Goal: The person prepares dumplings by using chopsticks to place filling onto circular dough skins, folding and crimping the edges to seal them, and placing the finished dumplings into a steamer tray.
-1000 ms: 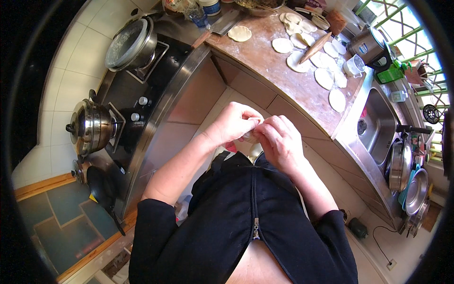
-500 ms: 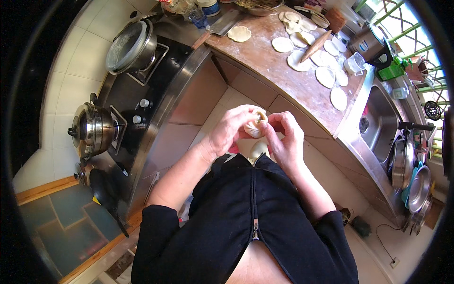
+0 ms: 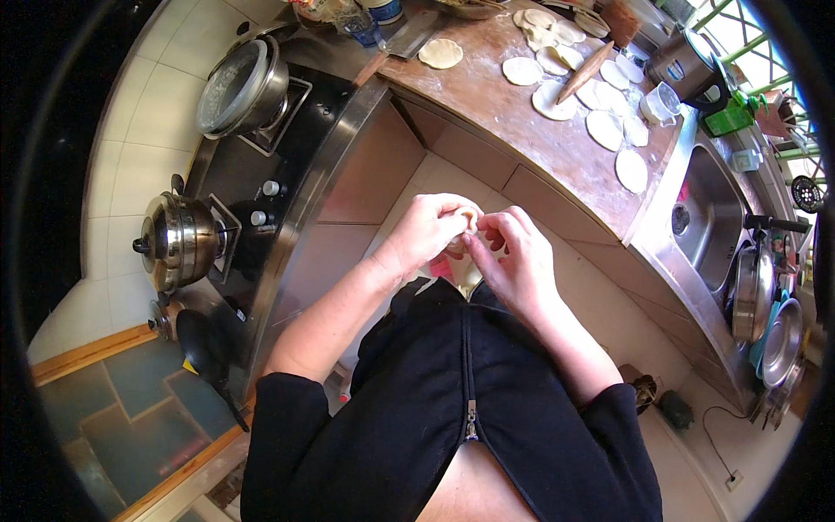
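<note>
Between my two hands, in front of my chest, is a small pleated dough bun, mostly covered by fingers. My left hand cups it from the left, its fingers curled around the side. The fingertips of my right hand pinch the dough's gathered edge from the right. The filling inside is hidden now. On the floured worktop beyond my hands lie several flat round dough wrappers, and a wooden rolling pin rests over some of them.
On the left is a black gas stove with a lidded steel pot and another pot. A cleaver lies by the worktop's far left edge. To the right are a steel sink, a clear plastic cup and stacked pans.
My fingers have closed further over the bun's top, hiding the filling that showed before. My right hand has shifted slightly left, and the whole view has turned a little.
</note>
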Demonstrator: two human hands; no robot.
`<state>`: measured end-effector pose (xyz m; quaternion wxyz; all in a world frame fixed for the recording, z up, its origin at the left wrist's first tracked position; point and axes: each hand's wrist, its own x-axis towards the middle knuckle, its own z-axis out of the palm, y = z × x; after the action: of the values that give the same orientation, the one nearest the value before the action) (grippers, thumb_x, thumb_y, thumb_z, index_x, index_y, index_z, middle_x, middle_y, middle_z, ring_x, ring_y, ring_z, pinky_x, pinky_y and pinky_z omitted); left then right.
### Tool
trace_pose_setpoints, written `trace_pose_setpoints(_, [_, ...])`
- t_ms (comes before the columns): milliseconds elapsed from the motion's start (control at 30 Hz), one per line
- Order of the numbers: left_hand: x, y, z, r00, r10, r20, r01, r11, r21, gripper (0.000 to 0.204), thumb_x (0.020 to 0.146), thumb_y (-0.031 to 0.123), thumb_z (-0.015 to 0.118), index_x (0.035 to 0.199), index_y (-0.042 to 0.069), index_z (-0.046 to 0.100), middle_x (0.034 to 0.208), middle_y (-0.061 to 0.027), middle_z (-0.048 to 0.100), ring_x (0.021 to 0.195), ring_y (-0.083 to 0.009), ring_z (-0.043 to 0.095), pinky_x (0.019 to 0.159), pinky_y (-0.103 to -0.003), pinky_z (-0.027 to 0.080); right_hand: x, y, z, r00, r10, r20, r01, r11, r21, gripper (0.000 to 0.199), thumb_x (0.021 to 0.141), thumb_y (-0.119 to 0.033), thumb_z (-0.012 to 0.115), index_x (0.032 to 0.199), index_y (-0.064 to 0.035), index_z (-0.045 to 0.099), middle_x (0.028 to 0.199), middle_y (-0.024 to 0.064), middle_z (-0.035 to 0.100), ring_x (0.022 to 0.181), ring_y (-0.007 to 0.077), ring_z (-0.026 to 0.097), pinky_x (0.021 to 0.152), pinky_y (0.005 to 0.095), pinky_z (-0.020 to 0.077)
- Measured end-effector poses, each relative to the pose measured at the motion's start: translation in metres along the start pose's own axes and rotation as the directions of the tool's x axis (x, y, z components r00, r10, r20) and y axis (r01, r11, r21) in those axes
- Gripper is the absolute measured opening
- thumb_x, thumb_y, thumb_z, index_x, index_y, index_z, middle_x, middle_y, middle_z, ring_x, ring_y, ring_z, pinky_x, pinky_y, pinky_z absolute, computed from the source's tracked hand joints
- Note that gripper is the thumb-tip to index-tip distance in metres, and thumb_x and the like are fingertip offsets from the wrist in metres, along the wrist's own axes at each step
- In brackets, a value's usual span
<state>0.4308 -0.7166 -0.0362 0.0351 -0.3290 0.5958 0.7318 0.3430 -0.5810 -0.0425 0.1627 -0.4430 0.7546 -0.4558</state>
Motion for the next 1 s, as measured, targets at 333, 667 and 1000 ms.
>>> trace_pose_setpoints(333, [0.014,0.004,-0.009,0.991,-0.114,0.073,0.095,0.97,0.222,0.017,0.084,0.008,0.056,0.096,0.001,0.066,0.078,-0.0049,0.065,0.066,-0.0111,0.061,0.054,-0.026,0.052,0.003,0.013,0.001,0.919,-0.394,-0.027,0.388,0.912,-0.133,0.013,0.073,-0.006,0.068,0.082,-0.0049,0.059,0.077,0.0089,0.056,0.066,0.0236,0.058,0.057,0.03,0.0483])
trace_pose_setpoints(667, [0.015,0.019,-0.009,0.976,-0.166,0.14,0.132,0.966,0.222,0.024,0.085,0.017,0.057,0.103,0.002,0.064,0.084,-0.0045,0.065,0.069,-0.0104,0.061,0.054,-0.024,0.053,0.007,0.016,-0.003,0.999,0.046,0.012,-0.047,0.973,0.224,0.024,0.074,-0.008,0.071,0.095,-0.0036,0.058,0.08,0.0059,0.056,0.068,0.0138,0.057,0.061,0.0268,0.048])
trace_pose_setpoints(1000, [0.011,-0.024,0.025,0.994,0.104,-0.017,-0.079,0.636,-0.768,0.051,0.095,0.045,0.033,0.106,0.001,0.056,0.1,-0.0108,0.062,0.096,-0.0198,0.058,0.086,-0.036,0.047,0.011,0.02,0.004,0.98,0.198,-0.018,-0.149,0.791,0.593,0.012,0.079,-0.002,0.067,0.087,0.0,0.059,0.082,0.0064,0.057,0.066,0.0121,0.061,0.057,0.0239,0.0503])
